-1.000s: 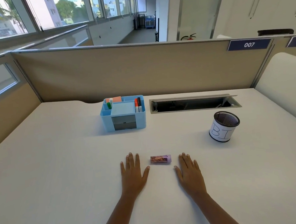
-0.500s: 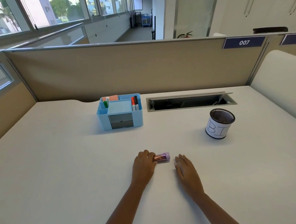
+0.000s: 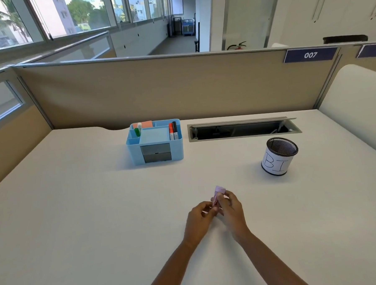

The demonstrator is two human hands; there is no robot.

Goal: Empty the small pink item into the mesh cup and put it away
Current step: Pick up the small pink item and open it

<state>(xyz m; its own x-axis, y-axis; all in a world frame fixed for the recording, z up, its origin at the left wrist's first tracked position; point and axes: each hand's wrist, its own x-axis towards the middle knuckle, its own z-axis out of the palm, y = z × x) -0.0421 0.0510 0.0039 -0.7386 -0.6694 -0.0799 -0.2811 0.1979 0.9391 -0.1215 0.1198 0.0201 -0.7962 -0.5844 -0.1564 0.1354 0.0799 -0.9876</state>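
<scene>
Pink item (image 3: 218,193) lifted between both hands.

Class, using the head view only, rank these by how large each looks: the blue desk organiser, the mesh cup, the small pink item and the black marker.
1. blue desk organiser
2. mesh cup
3. and 4. unsure: small pink item is partly hidden by both hands and nearer the camera; black marker stands partly sunk in the organiser.

Around the one blue organizer (image 3: 154,142) are one mesh cup (image 3: 279,156), one pink item (image 3: 218,194), three markers (image 3: 173,130), two hands (image 3: 198,220).
</scene>
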